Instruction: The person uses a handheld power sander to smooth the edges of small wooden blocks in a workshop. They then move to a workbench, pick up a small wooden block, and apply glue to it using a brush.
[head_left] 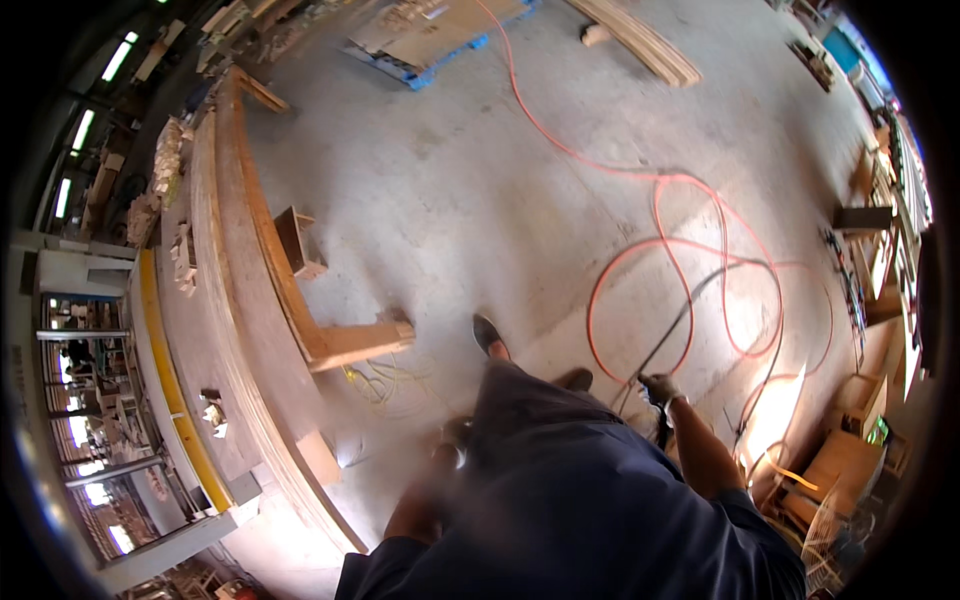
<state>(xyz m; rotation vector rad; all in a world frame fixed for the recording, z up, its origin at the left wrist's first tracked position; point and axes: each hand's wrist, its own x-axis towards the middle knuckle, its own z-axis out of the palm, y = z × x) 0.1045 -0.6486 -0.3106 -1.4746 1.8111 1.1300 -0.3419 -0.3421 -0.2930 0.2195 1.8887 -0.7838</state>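
So, nearest was the dark-blue shirt [590, 510], creased matte cloth. The right hand [658, 388], in a pale glove, had its fingers curled round a thin black hose [686, 310] that bent across the floor [430, 190] just ahead and to the right. The left hand [455, 438] hung by the left thigh, blurred; couldn't tell how open it was or whether it held anything. A dark shoe [487, 333] with a pale sole edge pointed forward.

Ahead on the right, a smooth orange hose [640, 174] lay in big round loops, crossed by the black one. To the left, a thin yellow cord [372, 382] sat loosely tangled near a squared, rough-edged wooden beam [360, 345]. Beyond it ran a long brown table [185, 350] with a flat yellow strip [195, 465]. Floor was grey, smooth, patchy concrete. Farther off: a blue pallet [425, 77] under flat brown sheeting [425, 45], plus long straight planks [648, 42] stacked side by side.
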